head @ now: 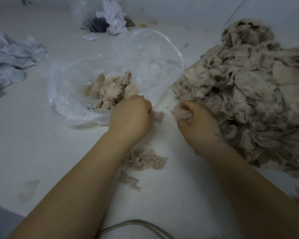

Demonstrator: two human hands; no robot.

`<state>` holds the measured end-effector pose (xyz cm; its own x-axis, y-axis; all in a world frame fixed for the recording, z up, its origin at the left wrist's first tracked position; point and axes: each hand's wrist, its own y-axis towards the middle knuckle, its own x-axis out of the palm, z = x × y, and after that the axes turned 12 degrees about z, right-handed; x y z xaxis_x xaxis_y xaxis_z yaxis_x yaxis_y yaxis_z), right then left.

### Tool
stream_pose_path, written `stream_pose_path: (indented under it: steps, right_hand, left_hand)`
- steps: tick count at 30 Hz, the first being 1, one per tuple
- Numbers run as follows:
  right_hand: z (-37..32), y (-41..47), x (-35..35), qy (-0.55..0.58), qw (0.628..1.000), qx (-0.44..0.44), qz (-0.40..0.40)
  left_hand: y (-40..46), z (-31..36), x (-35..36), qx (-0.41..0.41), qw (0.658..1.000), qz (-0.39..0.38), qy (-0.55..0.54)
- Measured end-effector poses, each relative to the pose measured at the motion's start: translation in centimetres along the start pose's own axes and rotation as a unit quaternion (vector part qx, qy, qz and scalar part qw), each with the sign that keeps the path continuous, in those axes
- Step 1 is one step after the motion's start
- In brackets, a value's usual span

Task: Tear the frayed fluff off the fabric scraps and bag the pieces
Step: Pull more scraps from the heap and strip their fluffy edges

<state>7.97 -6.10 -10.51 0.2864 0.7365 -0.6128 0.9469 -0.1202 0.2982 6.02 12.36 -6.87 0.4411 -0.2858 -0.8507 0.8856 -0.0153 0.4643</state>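
Note:
A big heap of beige frayed fabric scraps (pixel 248 94) fills the right side of the white surface. A clear plastic bag (pixel 145 54) lies open at centre left with a small pile of beige pieces (pixel 110 90) inside. My left hand (pixel 130 116) sits at the bag's near edge, its fingers curled around a small tuft of fluff (pixel 158 116). My right hand (pixel 196 122) is at the heap's near left edge and grips a beige scrap (pixel 179 112). A gap separates the two hands. Torn fluff (pixel 145 159) lies on the surface between my forearms.
A second clear bag (pixel 102 16) with white and dark scraps stands at the back. Pale blue-white fabric pieces (pixel 12 59) are piled at the far left. A thin cable (pixel 136 225) curves along the near edge. A dark floor patch shows at the bottom left corner.

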Motion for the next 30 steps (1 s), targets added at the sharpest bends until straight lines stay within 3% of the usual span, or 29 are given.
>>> stream_pose_path:
  steps: [4,14,20,22,25,30]
  right_hand:
    - [0.3,0.9,0.2,0.038,0.998,0.057,-0.011]
    - [-0.2,1.6,0.0,0.0,0.996,0.072,-0.051]
    - [-1.6,1.6,-1.8,0.197,0.958,0.182,-0.102]
    - [-1.7,0.9,-2.8,0.246,0.947,0.17,-0.117]
    - [-1.8,-1.1,-3.9,0.291,0.937,0.153,-0.121]
    - [-1.5,-3.0,-3.5,0.347,0.922,0.154,-0.077]
  left_hand:
    - [0.0,0.6,0.6,0.002,0.993,-0.048,0.108]
    - [0.0,2.4,0.0,-0.014,0.986,-0.112,0.125]
    - [-0.2,5.3,-0.7,0.04,0.991,-0.126,0.003]
    - [0.2,6.1,-1.5,0.051,0.994,-0.088,-0.042]
    - [1.1,6.7,-2.2,0.005,0.989,0.001,-0.151]
    - [0.5,6.4,-1.2,-0.058,0.969,-0.069,-0.231]
